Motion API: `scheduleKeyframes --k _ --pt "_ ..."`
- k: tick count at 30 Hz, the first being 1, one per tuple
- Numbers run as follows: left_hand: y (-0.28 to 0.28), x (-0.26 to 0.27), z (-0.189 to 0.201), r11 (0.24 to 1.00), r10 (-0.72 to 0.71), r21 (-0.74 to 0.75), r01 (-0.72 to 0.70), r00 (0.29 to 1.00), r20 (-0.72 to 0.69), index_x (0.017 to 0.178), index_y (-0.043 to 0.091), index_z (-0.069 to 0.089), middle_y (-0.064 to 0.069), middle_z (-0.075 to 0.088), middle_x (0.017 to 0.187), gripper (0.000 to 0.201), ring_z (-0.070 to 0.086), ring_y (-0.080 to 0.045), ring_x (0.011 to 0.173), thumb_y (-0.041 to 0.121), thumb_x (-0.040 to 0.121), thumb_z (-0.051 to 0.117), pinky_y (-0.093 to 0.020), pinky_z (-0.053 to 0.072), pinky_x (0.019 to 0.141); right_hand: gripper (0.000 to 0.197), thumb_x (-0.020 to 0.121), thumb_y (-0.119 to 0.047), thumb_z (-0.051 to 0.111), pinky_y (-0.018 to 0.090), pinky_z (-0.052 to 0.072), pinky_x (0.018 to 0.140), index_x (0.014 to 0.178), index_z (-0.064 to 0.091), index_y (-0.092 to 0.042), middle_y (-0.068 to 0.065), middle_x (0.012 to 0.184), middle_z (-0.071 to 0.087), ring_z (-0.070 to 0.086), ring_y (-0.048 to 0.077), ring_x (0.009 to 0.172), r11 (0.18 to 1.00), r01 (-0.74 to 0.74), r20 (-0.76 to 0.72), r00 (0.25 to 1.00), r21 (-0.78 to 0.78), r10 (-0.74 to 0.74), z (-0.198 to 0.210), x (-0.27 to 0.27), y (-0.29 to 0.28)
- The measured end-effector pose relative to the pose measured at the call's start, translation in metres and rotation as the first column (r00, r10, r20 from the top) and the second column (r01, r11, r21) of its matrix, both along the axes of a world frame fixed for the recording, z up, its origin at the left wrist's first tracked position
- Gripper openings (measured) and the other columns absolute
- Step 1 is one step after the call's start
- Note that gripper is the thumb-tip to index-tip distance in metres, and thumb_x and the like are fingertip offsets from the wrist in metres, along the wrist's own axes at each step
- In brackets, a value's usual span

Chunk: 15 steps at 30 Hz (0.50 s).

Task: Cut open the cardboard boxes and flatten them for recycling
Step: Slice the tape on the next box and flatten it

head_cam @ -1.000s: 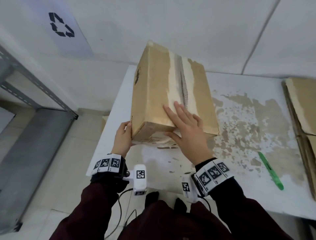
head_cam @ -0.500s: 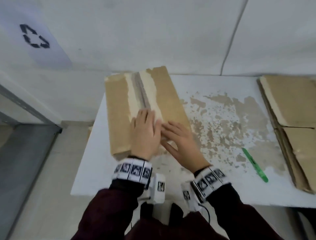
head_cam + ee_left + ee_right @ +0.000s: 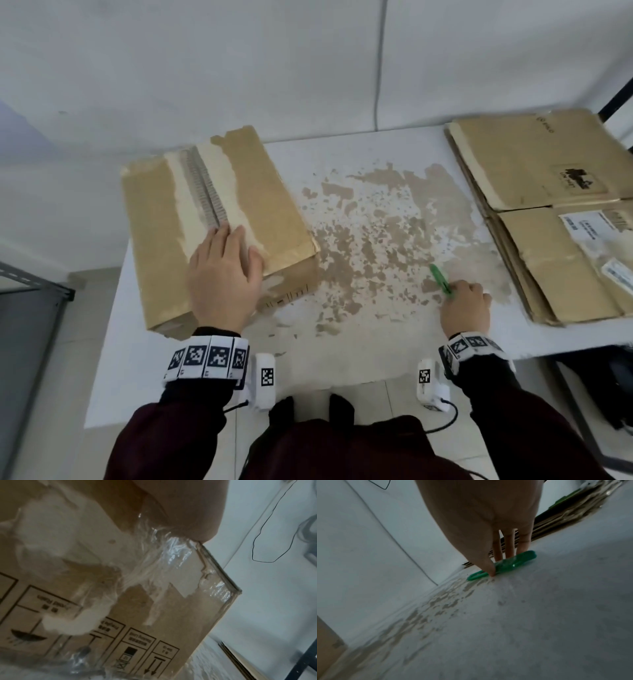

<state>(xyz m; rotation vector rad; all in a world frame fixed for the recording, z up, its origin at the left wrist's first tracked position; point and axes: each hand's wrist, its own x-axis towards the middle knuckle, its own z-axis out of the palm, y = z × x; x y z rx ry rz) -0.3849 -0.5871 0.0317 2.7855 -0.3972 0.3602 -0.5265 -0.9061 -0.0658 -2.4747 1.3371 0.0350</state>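
Box (image 3: 219, 219) lies under our left hand (image 3: 224, 277), whose flat, straight fingers (image 3: 222, 240) press its torn top. Our right hand (image 3: 466, 305) pinches the green cutter (image 3: 501, 565) between thumb and fingertips (image 3: 498, 555) on the table (image 3: 342, 342), beside flattened cardboard (image 3: 548, 219).

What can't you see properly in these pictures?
- Green cutter: head view, near end under the right hand; blade not visible.
- Box: left hand covers part of its top; contents hidden.
- Labels on the flattened cardboard: print too small.
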Motion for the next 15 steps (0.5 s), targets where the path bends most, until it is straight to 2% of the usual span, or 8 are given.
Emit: scheduleKeyframes --k 3,5,7,8,11,13,15 --pt "0.001 -0.001 -0.002 1.0 -0.007 0.019 0.007 1.0 0.01 0.129 0.011 0.058 -0.013 0.056 0.135 0.047 0.048 -0.028 0.129 0.034 0.094 0.037 -0.044 0.036 0.107 0.017 0.092 -0.005 0.05 0.034 0.047 0.065 0.108 0.054 -0.004 0.018 0.101 0.063 0.058 0.031 0.082 0.994 -0.062 0.114 0.992 0.092 0.051 0.015 0.007 0.014" --pt "0.001 -0.001 -0.002 0.999 0.019 0.038 -0.02 0.999 0.028 0.127 0.013 0.059 -0.011 0.057 0.134 0.043 0.049 -0.025 0.128 0.032 0.093 0.041 -0.048 0.026 0.111 0.018 0.093 -0.009 0.052 0.023 0.044 0.049 0.111 0.054 -0.006 0.007 0.088 0.065 0.057 0.015 0.062 0.965 -0.209 0.206 0.963 0.157 0.175 0.036 0.019 0.034" --pt "0.001 -0.001 -0.001 0.998 0.042 0.038 -0.043 0.999 0.025 0.125 0.014 0.06 -0.009 0.057 0.134 0.04 0.049 -0.024 0.128 0.031 0.092 0.045 -0.051 0.017 0.112 0.021 0.094 -0.013 0.052 0.012 0.037 0.041 0.115 0.054 -0.011 0.0 0.082 0.062 0.052 0.008 0.054 0.905 -0.375 0.372 0.884 0.202 0.283 0.068 0.038 0.061" --pt "0.0 -0.001 0.0 0.999 0.036 0.014 -0.037 0.999 0.009 0.124 0.013 0.06 -0.01 0.056 0.134 0.039 0.049 -0.024 0.128 0.03 0.093 0.045 -0.051 0.017 0.112 0.02 0.095 -0.014 0.051 0.012 0.036 0.038 0.115 0.054 -0.012 -0.003 0.079 0.06 0.049 0.008 0.051 0.869 -0.453 0.453 0.829 0.2 0.328 0.087 0.048 0.075" --pt "0.006 0.0 0.008 0.993 -0.049 -0.107 0.041 0.996 -0.073 0.123 0.009 0.059 -0.01 0.056 0.131 0.044 0.047 -0.024 0.125 0.034 0.092 0.04 -0.045 0.03 0.109 0.019 0.096 -0.016 0.049 0.014 0.035 0.038 0.115 0.053 -0.012 -0.008 0.07 0.053 0.041 0.007 0.047 0.759 -0.628 0.598 0.678 0.17 0.427 0.135 0.078 0.118" --pt "0.019 0.003 0.017 0.982 -0.135 -0.15 0.113 0.98 -0.145 0.126 0.01 0.057 -0.008 0.051 0.137 0.042 0.045 -0.025 0.128 0.033 0.094 0.045 -0.043 0.033 0.109 0.018 0.096 -0.015 0.048 0.016 0.033 0.039 0.114 0.053 -0.013 -0.004 0.067 0.053 0.04 0.008 0.047 0.694 -0.7 0.611 0.626 0.168 0.484 0.152 0.098 0.141" --pt "0.038 0.009 0.027 0.963 -0.235 -0.185 0.194 0.944 -0.233 0.129 0.013 0.056 -0.004 0.045 0.143 0.041 0.04 -0.021 0.133 0.033 0.094 0.05 -0.037 0.031 0.111 0.021 0.095 -0.013 0.045 0.021 0.033 0.043 0.115 0.053 -0.014 0.001 0.07 0.056 0.041 0.011 0.049 0.653 -0.73 0.583 0.626 0.202 0.519 0.158 0.117 0.162"
